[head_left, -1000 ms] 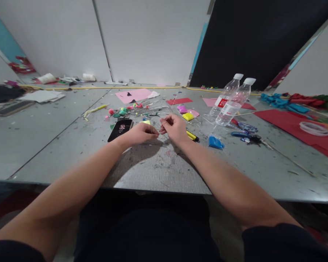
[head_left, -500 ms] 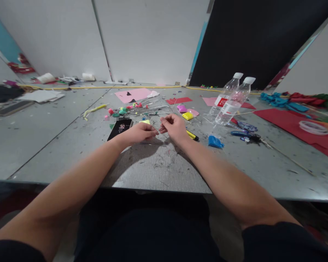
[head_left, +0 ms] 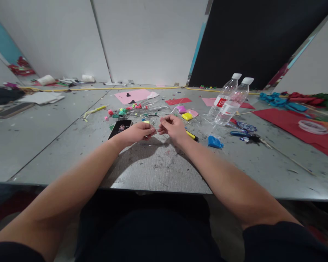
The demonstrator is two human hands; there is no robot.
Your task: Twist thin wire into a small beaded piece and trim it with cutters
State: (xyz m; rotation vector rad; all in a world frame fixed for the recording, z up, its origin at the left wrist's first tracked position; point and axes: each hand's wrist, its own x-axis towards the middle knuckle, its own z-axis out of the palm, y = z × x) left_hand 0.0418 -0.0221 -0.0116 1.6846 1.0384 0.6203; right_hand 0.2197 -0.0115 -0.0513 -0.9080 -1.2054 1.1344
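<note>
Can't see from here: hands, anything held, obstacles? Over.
Left hand, right hand: fingers curled, close together. Anything held: too small to tell. Phone beside left hand.

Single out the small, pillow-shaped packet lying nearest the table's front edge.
It's the blue, plastic-looking packet, to the right of the right hand; the yellow packet and magenta packet both lie farther back, beyond that hand.

a dark navy shirt (head_left: 150, 234) is worn, plain where it shows. the left sleeve (head_left: 13, 251) and right sleeve (head_left: 278, 242) match it and are short, leaving the forearms (head_left: 83, 176) uncovered; the left hand (head_left: 138, 133) and right hand (head_left: 174, 128) are bare too.
</note>
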